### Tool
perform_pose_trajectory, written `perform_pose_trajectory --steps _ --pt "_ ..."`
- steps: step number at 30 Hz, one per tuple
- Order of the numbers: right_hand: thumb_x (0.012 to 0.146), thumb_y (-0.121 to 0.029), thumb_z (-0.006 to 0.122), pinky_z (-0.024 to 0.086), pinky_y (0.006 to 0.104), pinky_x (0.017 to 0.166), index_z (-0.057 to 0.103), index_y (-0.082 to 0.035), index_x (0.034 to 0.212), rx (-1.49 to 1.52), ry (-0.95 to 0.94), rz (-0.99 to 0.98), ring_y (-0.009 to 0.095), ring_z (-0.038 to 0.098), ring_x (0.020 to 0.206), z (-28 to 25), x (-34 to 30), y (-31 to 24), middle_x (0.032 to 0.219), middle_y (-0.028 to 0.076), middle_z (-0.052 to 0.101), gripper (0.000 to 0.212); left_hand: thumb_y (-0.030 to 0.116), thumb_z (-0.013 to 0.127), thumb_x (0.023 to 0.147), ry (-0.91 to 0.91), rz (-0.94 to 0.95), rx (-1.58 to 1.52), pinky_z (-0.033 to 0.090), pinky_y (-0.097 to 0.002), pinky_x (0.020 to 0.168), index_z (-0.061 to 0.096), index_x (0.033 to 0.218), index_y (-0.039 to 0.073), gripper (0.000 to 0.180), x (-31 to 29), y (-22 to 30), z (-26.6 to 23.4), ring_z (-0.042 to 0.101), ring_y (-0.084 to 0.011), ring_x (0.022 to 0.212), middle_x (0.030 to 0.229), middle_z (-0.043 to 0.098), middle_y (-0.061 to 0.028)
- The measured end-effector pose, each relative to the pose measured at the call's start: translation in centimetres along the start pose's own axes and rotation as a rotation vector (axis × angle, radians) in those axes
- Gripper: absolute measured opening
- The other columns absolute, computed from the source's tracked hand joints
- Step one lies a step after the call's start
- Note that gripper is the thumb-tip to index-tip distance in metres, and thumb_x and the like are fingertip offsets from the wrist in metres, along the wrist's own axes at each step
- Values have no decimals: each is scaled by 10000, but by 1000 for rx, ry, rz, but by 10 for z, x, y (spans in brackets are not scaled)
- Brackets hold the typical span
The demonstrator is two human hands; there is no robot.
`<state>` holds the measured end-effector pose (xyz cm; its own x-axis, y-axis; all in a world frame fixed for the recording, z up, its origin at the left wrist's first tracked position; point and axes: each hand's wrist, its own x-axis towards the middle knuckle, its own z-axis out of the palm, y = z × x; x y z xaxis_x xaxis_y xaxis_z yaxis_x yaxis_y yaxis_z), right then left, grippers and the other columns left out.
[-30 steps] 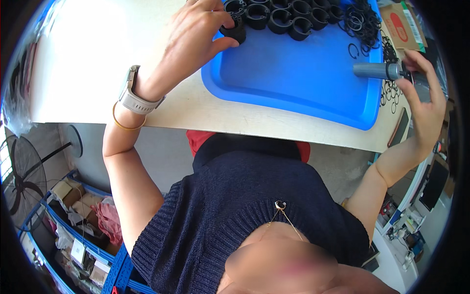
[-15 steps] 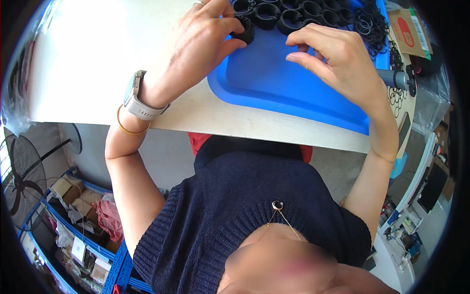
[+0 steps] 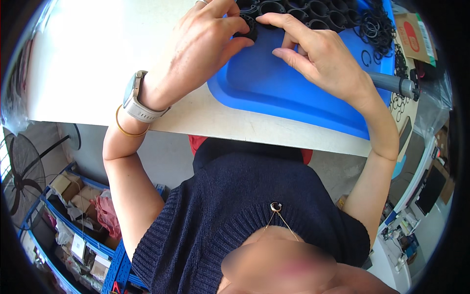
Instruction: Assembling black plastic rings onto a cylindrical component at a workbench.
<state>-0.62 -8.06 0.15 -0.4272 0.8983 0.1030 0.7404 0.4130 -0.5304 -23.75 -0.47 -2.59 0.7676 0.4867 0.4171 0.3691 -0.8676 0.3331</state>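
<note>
My left hand [image 3: 205,44] grips a short black cylinder [image 3: 251,33] between thumb and fingers, at the left edge of the blue tray [image 3: 289,93]. The fingers cover much of this part. My right hand [image 3: 325,61] hovers over the tray with its index finger reaching toward the held cylinder. Its thumb and index finger are apart, and nothing shows between them. Beyond my hands, several black hollow cylinders [image 3: 318,9] stand packed together in the tray, their round openings facing up. A single black snap ring [image 3: 366,58] lies to the right of my right hand.
Loose black snap rings [image 3: 376,29] are heaped at the tray's right side, and more lie on the white table [image 3: 88,73] beyond it. A grey cylindrical handle [image 3: 396,84] crosses the tray's right rim. A cardboard box [image 3: 415,36] stands at the far right.
My right hand has moved left, closer to the cylinder in my left hand. The left hand keeps its grip and has barely shifted.
</note>
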Motion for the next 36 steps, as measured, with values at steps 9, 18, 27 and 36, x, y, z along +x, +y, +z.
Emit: perform_pose_trajectory --steps 9,18,27,36 --pt "907 -115 700 559 404 654 546 -98 1363 84 -39 39 313 715 697 0 0 1 758 129 705 481 127 824 786 -29 -13 -44 536 -359 814 757 944 44 191 1 4 -4 611 -257 982 1033 622 -77" --pt "904 -117 705 545 396 637 559 -101 1350 98 -59 61 307 707 686 3 -1 -1 752 122 696 469 92 789 818 -150 -198 -205 493 -357 793 752 931 -2 152 8 19 -14 572 -266 917 957 576 -109" --pt "909 -119 700 514 377 609 572 -74 1333 182 -79 86 272 680 653 0 2 0 743 120 675 445 77 798 805 -91 -165 -248 493 -355 758 746 919 -6 150 1 8 -2 576 -265 896 946 576 -110" --pt "912 -111 694 506 362 599 575 -60 1330 231 -100 97 250 664 635 2 0 1 727 113 658 437 75 793 808 -103 -156 -226 486 -356 749 741 907 -7 138 4 12 -8 572 -267 886 941 572 -109"
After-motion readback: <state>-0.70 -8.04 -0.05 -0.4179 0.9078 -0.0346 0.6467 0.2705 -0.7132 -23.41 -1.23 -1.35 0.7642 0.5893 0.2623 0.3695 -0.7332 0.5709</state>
